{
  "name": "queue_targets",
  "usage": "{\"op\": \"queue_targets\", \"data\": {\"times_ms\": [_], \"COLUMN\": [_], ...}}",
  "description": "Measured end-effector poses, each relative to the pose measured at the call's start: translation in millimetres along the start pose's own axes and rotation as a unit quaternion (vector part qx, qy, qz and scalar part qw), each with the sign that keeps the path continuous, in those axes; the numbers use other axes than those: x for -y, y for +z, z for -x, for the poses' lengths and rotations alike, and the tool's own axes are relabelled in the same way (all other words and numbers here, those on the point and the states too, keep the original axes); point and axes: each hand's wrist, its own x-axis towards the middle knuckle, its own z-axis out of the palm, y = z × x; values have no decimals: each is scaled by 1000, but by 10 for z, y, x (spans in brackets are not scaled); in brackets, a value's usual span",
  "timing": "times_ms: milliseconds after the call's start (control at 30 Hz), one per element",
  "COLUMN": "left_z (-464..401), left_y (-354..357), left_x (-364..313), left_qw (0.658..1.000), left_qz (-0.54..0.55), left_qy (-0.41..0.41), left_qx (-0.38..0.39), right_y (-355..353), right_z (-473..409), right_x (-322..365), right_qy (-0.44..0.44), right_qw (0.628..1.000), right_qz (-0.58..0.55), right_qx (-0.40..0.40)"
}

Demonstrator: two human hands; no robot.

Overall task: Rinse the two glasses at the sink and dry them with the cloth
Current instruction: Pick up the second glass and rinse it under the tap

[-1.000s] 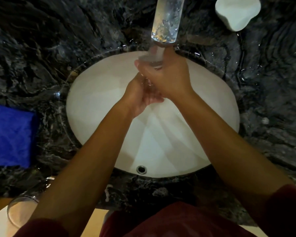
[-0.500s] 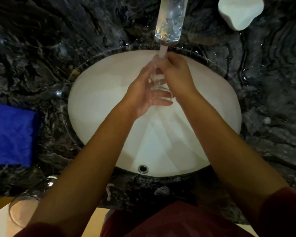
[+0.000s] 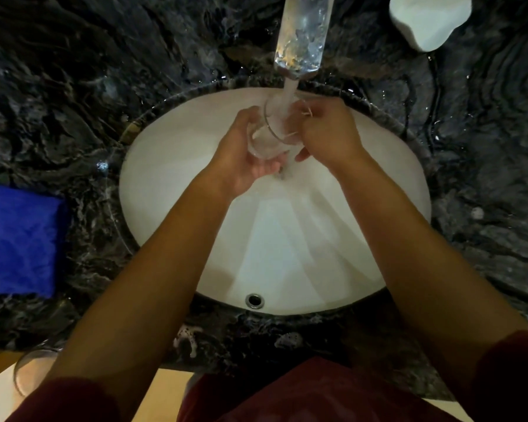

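At the far left of the dark marbled surface (image 3: 73, 95) lies the blue cloth (image 3: 19, 239), and below it, at the near edge, a second glass (image 3: 32, 371) waits. Over the white sink (image 3: 171, 184), the left hand (image 3: 241, 156) cups the base of the glass (image 3: 272, 129) being rinsed, fingers curled round it. Water from the tap (image 3: 302, 35) runs into its mouth. The right hand (image 3: 326, 132) grips the rim side. Wet glass is slick; a loose grip could drop it into the basin and chip it. The second glass sits near the edge, where an elbow could knock it.
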Motion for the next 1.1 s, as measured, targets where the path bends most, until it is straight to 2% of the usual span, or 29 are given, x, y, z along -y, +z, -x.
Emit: {"op": "queue_targets", "data": {"times_ms": [133,200,300,367,433,500,600,667,733,833,867,933,1033,1100], "left_z": [-16,-18,-23,-9,-24,-34,-28,-37,-50,43,88,136,152,158], "left_y": [-66,-26,62,95,97,72,93,153,185,187,185,152,103,93], "left_x": [29,8,4,-19,-56,-95,-123,-160,-170,-65,-10,103,186,142], "left_qw": [998,998,997,994,986,974,979,962,930,913,901,871,831,817], "left_qz": [61,53,-45,-95,-156,-213,-171,-198,-239,-191,-202,-244,-310,-365], "left_qy": [-12,-1,35,34,17,3,47,123,203,305,337,391,438,415], "left_qx": [1,-19,-44,-41,-50,-72,-100,-144,-189,-192,-184,-169,-150,-162], "right_y": [-68,21,36,-5,-4,64,144,146,170,226,225,226,174,162], "right_z": [-89,-86,-140,-200,-265,-298,-300,-232,-136,-40,-14,14,-6,-61], "right_x": [53,5,-55,12,83,109,34,-20,-69,-172,-194,-216,-168,-103], "right_qy": [9,2,-4,20,34,14,7,97,207,262,267,264,227,222], "right_qw": [999,999,991,979,945,923,958,988,964,879,861,866,929,948], "right_qz": [-8,24,137,195,308,367,280,97,-116,-336,-364,-344,-201,-149], "right_qx": [35,22,-1,47,104,113,56,71,120,215,233,247,211,173]}}
